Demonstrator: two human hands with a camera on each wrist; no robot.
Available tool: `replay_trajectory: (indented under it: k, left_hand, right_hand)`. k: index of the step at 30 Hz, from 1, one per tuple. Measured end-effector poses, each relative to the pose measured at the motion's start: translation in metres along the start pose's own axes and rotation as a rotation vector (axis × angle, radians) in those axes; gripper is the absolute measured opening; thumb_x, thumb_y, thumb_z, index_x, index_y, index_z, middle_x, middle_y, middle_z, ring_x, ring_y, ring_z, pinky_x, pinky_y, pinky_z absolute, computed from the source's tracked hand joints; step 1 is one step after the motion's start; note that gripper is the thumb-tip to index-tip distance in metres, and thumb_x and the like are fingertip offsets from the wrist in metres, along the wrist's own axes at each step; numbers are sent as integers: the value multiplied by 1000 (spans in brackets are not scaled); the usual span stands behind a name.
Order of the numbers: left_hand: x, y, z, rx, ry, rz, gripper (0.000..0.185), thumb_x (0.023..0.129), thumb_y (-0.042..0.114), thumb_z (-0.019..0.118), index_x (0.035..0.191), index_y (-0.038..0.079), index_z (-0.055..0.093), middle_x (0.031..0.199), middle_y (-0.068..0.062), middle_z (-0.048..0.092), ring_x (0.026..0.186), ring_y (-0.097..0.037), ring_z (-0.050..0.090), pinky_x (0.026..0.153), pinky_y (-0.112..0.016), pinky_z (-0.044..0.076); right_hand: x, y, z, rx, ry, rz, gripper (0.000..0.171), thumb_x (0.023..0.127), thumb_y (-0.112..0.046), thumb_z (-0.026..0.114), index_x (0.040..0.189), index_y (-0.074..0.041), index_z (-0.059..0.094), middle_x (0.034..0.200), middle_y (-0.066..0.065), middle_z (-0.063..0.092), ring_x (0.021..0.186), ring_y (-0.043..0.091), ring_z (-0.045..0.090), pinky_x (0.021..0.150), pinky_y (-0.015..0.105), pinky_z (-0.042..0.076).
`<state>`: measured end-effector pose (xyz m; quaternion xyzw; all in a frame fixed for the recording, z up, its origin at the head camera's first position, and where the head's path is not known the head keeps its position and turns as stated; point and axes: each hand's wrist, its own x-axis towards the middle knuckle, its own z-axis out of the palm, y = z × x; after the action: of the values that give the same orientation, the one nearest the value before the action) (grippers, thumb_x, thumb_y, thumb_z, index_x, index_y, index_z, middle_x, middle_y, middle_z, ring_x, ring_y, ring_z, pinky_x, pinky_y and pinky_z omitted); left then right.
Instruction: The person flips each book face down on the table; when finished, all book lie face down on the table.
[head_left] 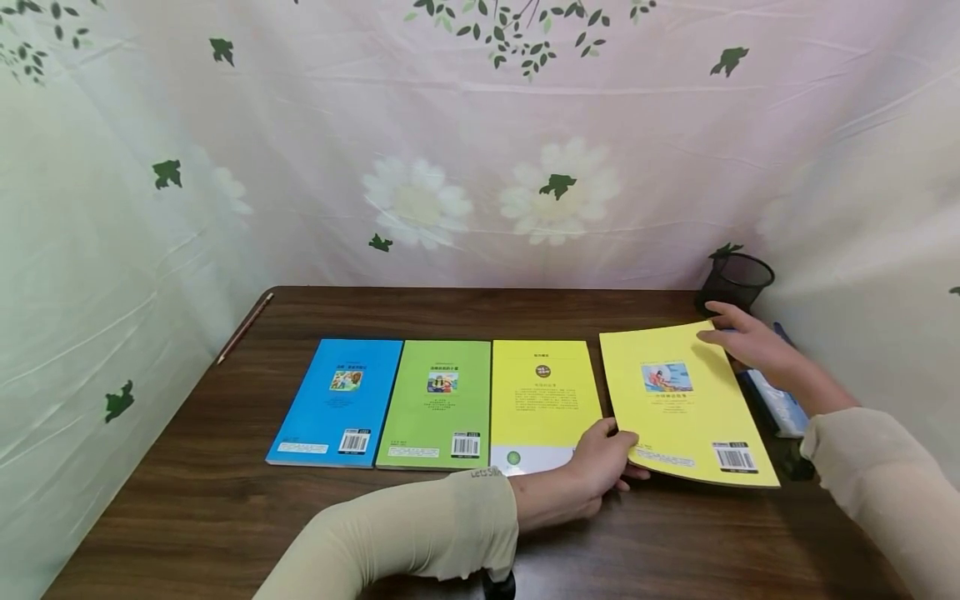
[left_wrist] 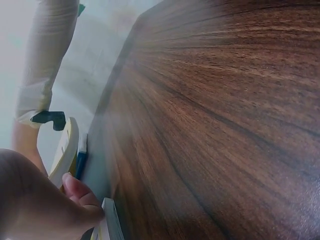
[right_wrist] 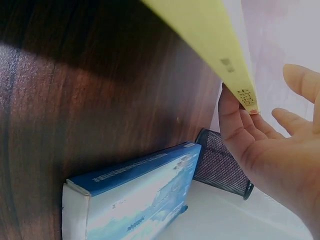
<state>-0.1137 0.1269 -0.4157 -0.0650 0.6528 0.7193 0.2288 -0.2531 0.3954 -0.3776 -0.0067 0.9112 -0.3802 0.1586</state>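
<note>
Two hands are set on one large yellow book (head_left: 686,400), rightmost in the row. Left hand (head_left: 600,471): near left corner is gripped, thumb on top, fingers curled beneath. Right hand (head_left: 746,337): fingers straight and spread, far right edge is touched; in the right wrist view that edge is seen raised off the table (head_left: 225,517). Just left, a smaller yellow book (head_left: 542,400), a green book (head_left: 438,404) and a blue book (head_left: 337,400) are laid side by side. A blue boxed item (right_wrist: 135,197) is seen right of the held book; a black mesh cup (head_left: 737,282) is noted beyond. A pencil (head_left: 243,327) is recorded at the far left edge.
</note>
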Motion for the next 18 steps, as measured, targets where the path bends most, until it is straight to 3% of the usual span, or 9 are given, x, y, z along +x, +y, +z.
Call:
replay_trajectory:
  k: [9,18]
  left_hand:
    - [-1,0,1,-19,14,-24,25,99,16,54,122,13,60,79,-5,68,74,-26,72,46,-24,38]
    - [-2,-1,1,-13,17,-37,22,99,18,54,119,12,60,76,-7,66,72,-25,72,45,-23,37]
  right_hand:
    - [5,8,8,-13,-15,16,83,106,-44,43,160,-4,-7,158,41,3,133,58,34,86,57,52]
    - [8,14,16,11,-17,26,86,104,-46,45,159,-3,-6,158,41,1,134,60,30,88,62,49]
